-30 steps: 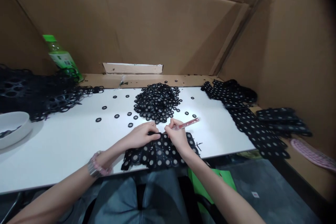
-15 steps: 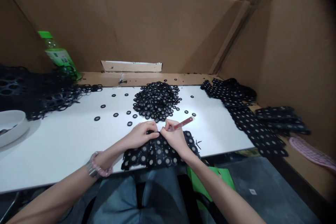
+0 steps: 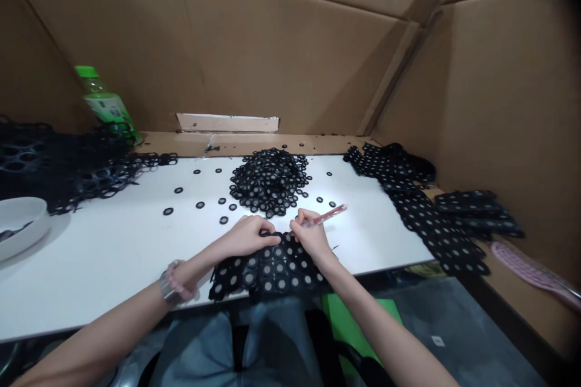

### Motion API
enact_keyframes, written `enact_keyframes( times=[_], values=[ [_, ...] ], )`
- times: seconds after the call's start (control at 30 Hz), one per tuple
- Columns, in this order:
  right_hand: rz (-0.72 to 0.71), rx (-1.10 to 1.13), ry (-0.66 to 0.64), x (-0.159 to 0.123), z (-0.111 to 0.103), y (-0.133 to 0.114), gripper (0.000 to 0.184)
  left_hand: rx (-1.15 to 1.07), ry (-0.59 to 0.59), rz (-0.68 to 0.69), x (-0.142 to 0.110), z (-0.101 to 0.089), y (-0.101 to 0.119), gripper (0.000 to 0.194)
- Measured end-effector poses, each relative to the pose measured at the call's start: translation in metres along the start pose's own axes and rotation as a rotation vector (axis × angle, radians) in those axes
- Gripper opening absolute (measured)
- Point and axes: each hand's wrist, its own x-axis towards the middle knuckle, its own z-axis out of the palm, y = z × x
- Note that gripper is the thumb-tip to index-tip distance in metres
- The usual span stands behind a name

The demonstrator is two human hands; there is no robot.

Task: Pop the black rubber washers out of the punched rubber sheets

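A black sheet with rows of pale round dots lies over the table's front edge, partly hidden by my hands. My left hand is closed on its upper edge, thumb on top. In my right hand is a slim tool with a clear reddish handle, held like a pen, its tip at the sheet's upper edge near my left thumb. The tip itself is too small to make out. Just beyond my hands rises a heap of small black rings with pale centres.
Several loose rings lie scattered left of the heap. A white bowl stands at the left, beside black perforated scraps and a green bottle. Dotted black strips and a pink mesh-patterned object lie at the right. Cardboard walls enclose the table.
The view has tilted slightly upward. My right hand and the tool have shifted a little right, away from my left hand, and the sheet's right part is drawn in.
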Motion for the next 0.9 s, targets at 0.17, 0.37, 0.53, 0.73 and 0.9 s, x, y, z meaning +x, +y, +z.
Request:
enact_keyframes(
  times=[0.17,0.37,0.53,0.73,0.9],
  values=[
    [-0.020,-0.071,-0.031,-0.004,0.001,-0.001,0.022,-0.027,0.011,0.007,-0.001,0.003,-0.005,0.033],
    [-0.043,-0.129,-0.054,-0.004,0.002,-0.001,0.022,-0.032,0.022,0.009,-0.002,0.003,-0.004,0.030],
    [-0.119,-0.260,-0.057,-0.006,0.006,-0.004,0.023,-0.153,0.028,0.048,0.000,0.006,-0.007,0.027],
    [-0.051,-0.067,-0.039,-0.003,0.004,-0.001,0.024,-0.251,-0.008,0.078,0.000,0.004,-0.006,0.026],
    [0.029,0.199,0.078,0.001,-0.002,0.006,0.027,-0.054,-0.125,0.014,0.009,-0.005,0.009,0.019]
  ],
)
